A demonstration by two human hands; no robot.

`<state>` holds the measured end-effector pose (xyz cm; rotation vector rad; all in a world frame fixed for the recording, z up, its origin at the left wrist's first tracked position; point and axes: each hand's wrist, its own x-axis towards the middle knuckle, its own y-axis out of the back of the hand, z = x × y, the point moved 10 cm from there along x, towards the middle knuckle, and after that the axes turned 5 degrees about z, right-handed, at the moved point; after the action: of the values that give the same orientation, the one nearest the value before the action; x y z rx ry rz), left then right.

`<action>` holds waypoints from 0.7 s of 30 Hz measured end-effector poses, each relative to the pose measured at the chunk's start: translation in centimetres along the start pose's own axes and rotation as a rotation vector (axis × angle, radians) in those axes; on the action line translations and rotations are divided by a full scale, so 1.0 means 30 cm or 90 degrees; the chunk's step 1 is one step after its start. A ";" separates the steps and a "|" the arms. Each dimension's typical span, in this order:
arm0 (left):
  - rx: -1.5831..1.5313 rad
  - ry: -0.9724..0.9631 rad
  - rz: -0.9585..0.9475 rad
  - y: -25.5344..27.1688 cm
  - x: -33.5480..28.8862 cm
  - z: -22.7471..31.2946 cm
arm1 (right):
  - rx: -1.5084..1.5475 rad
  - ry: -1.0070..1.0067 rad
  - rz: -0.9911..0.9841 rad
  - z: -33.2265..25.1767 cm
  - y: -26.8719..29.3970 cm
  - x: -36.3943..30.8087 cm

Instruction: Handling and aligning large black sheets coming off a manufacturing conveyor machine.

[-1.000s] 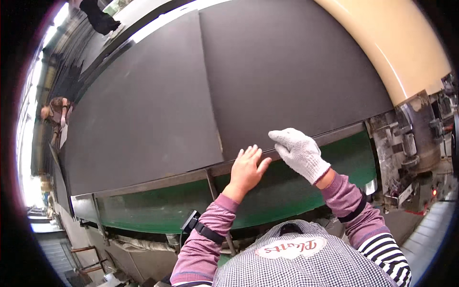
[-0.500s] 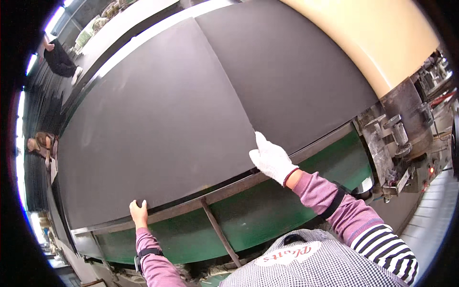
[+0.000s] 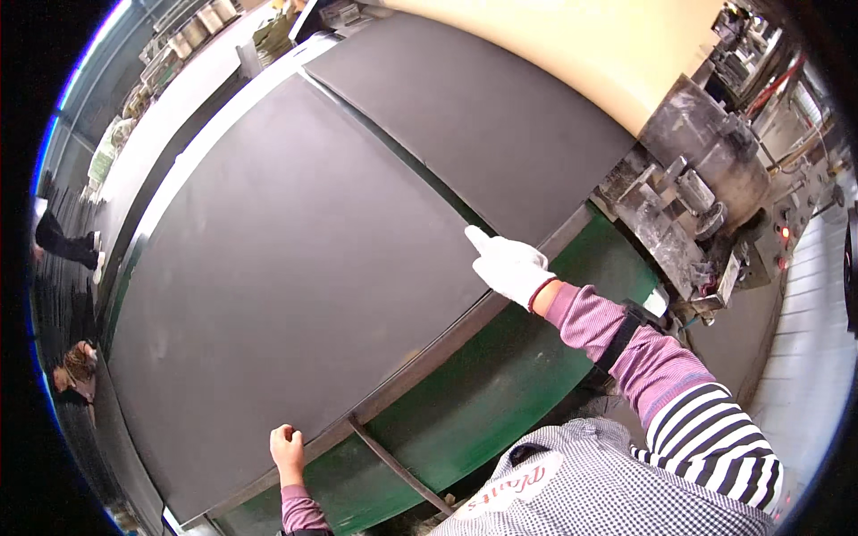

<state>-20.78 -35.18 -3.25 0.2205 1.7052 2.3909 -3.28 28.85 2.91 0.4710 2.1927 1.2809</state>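
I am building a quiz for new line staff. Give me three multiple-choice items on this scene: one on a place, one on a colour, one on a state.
1. Where is the bare left hand?
A. on the near edge of the nearer dark sheet
B. on the cream roller
C. on the metal housing at the right

2. What colour is the machine side panel below the sheets?
A. red
B. green
C. white

3. How do the two dark sheets lie?
A. stacked one on the other
B. rolled up
C. flat, side by side, with a narrow gap between them

Answers:
1 A: its fingers curl over that edge.
2 B: green shows under the metal rail.
3 C: the gloved right hand rests at the near end of the gap beside the farther dark sheet.
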 end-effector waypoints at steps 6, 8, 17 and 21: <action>-0.064 -0.058 -0.114 -0.087 -0.005 0.385 | -0.239 0.007 0.233 0.086 0.189 0.072; -0.069 -0.114 -0.121 -0.113 0.008 0.525 | -0.198 -0.059 0.179 0.118 0.122 0.078; -0.007 -0.103 -0.118 -0.143 0.042 0.585 | -0.089 -0.091 0.154 0.470 0.202 0.202; -0.084 -0.183 -0.160 -0.192 0.024 0.741 | -0.109 -0.095 0.144 0.664 0.317 0.289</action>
<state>-15.87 -12.81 -1.46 0.2942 1.3571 2.1583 2.42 51.77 0.94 0.7366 1.9303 1.4862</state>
